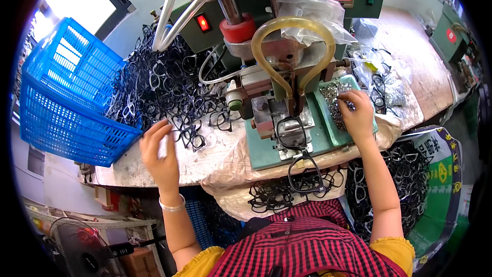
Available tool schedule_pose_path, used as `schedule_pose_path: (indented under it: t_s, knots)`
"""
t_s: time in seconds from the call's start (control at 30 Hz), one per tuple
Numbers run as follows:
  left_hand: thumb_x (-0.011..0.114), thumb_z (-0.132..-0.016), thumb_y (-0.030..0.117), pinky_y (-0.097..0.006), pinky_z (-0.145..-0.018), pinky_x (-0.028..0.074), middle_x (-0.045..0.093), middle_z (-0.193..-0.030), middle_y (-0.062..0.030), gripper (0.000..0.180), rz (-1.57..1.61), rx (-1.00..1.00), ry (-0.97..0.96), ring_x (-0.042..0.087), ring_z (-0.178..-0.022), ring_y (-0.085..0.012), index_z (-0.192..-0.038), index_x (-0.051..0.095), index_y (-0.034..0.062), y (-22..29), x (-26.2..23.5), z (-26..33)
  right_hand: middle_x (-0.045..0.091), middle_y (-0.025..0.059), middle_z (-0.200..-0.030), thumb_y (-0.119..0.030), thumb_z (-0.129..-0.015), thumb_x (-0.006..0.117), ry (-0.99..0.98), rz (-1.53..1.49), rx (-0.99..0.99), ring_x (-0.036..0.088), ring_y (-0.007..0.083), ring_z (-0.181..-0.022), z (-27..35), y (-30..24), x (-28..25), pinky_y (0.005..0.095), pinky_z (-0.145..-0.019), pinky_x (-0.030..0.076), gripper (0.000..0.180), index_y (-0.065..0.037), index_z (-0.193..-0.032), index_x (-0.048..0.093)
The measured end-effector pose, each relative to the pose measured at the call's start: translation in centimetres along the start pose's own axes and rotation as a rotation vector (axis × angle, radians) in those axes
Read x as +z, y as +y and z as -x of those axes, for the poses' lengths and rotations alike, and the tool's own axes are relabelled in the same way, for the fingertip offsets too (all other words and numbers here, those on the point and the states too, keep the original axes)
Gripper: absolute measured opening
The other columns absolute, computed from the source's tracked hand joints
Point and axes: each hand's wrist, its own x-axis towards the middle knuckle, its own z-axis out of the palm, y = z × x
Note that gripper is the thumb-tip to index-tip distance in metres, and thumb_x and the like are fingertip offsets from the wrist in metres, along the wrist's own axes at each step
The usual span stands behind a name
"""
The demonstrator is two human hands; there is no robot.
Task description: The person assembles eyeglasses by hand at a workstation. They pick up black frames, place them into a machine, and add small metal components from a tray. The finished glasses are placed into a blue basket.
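Observation:
My left hand [160,156] is raised at the near edge of the black eyeglass frames [177,79] heaped on the bench. Its fingers are apart, slightly blurred, with nothing visible in them. Over a green tray [370,123], my right hand [357,115] pinches a few small shiny metal parts [349,104]; their exact kind is too small to tell. More loose metal bits [332,92] fill the tray. One black eyeglass frame [292,146] sits at the press [264,113], one rim under the tool and the other hanging toward me. Neither hand touches it.
A blue plastic basket [66,118] lies tipped on the left, frames spilling out. More frames [274,192] rest in front of my lap, and others fill a sack [446,174] at right. A hose [256,36] loops above the press. A fan [82,246] stands at lower left.

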Motion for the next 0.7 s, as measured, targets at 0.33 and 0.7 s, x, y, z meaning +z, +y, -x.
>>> schedule_pose_path:
  t_s: [0.33,0.7]
  knots:
    - [0.063,-0.081,0.000,-0.044,-0.091,0.048,0.067,-0.119,-0.0150,0.025,-0.195,-0.141,-0.329,0.058,-0.103,-0.0395,-0.102,0.073,0.0086,-11.6,10.1,8.9,0.073,0.0110,-0.093,-0.005,-0.085,0.072,0.119,-0.159,0.307,0.068,0.0247,-0.088,3.6,0.7,-2.4,0.0339,-0.083,0.051,0.012,-0.002,-0.096,0.073]
    - [0.047,-0.108,0.024,-0.023,-0.063,0.045,0.062,-0.085,-0.0012,0.025,0.792,-0.512,0.210,0.055,-0.070,-0.0074,-0.098,0.059,0.0046,-7.5,9.8,3.2,0.072,0.0103,-0.089,0.000,-0.078,0.072,-0.036,-0.416,0.092,0.068,0.0242,-0.085,0.2,-7.1,-3.8,0.0343,-0.080,0.051,0.012,-0.002,-0.091,0.073]
